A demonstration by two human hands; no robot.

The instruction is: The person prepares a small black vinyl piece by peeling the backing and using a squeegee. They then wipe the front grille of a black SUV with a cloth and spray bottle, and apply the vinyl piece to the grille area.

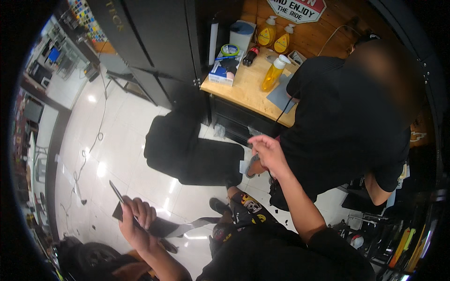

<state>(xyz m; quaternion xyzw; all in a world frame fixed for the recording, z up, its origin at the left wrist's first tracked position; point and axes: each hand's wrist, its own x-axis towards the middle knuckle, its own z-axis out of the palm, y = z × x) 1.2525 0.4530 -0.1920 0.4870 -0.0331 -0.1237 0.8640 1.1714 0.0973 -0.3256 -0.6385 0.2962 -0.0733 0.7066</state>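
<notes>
At the lower left, my left hand (pixel 136 220) is closed on a slim pointed metal tool (pixel 116 191), whose tip sticks up past the fingers. A dark flat piece (pixel 118 211) shows behind the same fingers, and a dark strip (pixel 164 228) extends to their right; whether the two are joined cannot be seen. My right hand (pixel 269 152) is raised right of centre, its fingers curled in toward the thumb. Anything in that pinch is too small or hidden to make out. It hovers in front of the workbench, near a co-worker's black shirt (pixel 347 112).
A black padded chair (pixel 201 159) stands ahead of me. On the wooden workbench (pixel 234 96) are a pump bottle of yellow liquid (pixel 274 75), two similar bottles behind, a dark drink bottle (pixel 251 56) and a box (pixel 221 77). A cable (pixel 84 153) trails across the floor at left.
</notes>
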